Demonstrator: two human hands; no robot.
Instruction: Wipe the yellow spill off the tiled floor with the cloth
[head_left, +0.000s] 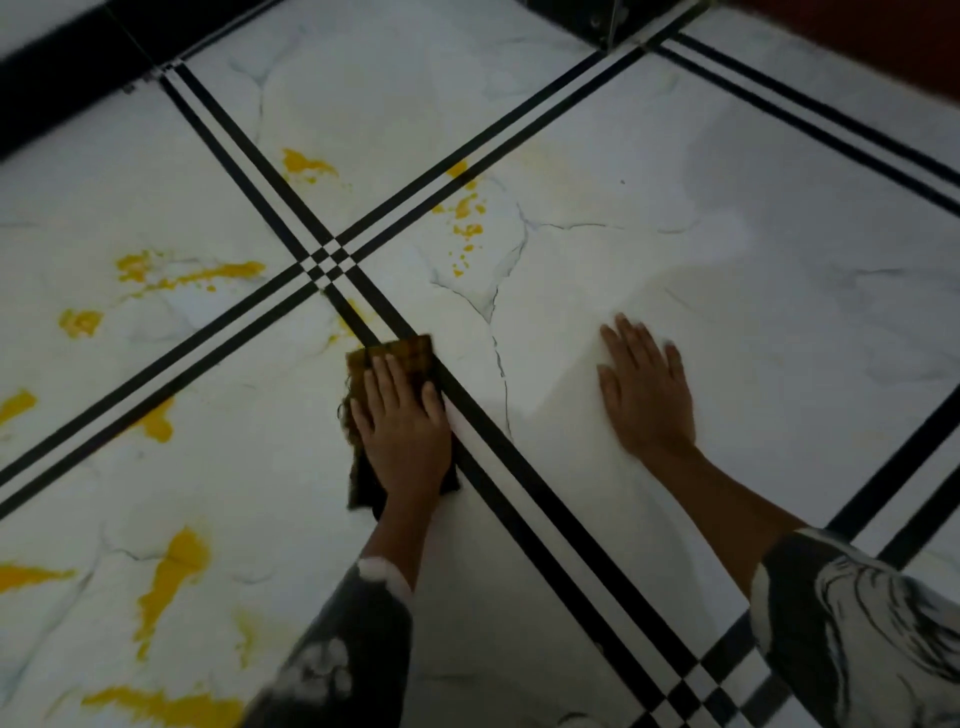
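A: Near edge?
B: Patterned sleeves noted at bottom. Spill seen as yellow streaks on L-side tiles, apart from cloth.
A: Hands?
B: L hand laid flat on cloth, fingers straight, close together, nothing pinched. Cloth pressed to floor, just beside black double line. R hand laid flat on bare tile, fingers slightly spread.
A: Farther?
B: Faint yellow smear seen just ahead of cloth; more spots recorded beyond line crossing.
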